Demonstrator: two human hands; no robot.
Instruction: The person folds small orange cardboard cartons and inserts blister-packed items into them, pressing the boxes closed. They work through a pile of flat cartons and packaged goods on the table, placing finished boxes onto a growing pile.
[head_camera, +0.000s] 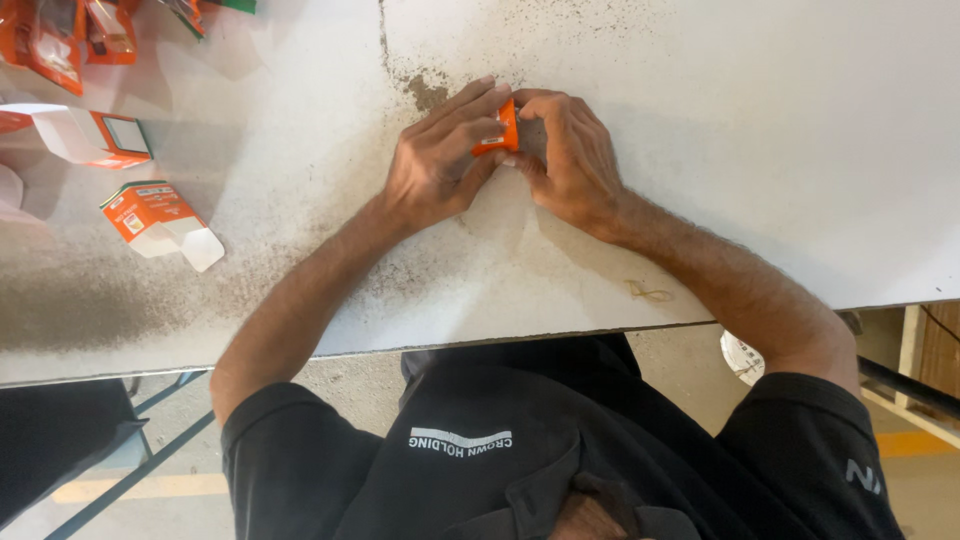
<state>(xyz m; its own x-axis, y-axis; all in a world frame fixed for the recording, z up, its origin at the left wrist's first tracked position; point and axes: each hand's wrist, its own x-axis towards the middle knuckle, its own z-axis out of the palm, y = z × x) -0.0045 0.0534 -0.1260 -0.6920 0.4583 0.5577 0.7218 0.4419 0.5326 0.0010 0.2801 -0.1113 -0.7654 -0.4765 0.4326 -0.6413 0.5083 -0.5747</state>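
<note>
Surface: white tabletop (780, 150), smudged with dark dust, carries our work; bare floor shows beneath its near edge.
Left hand: our left hand (440, 160) curls over the small orange box (497, 128), its fingers (460, 105) narrowed along the box's far side and its thumb tucked under.
Right hand: our right hand (570, 160) meets it from the other side, fingertips (522, 100) pinched close against the same box.
Box: it sits between both sets of fingertips, close to the table, mostly hidden by them.
Why so: we judge that the double pinch steadies the small carton while its flaps are pressed.
Beyond our left fingers: an open orange carton (160, 220) lies well apart, another carton (95, 138) farther still, with orange packets (60, 40) at the corner.
Near our right wrist: a rubber band (648, 292).
</note>
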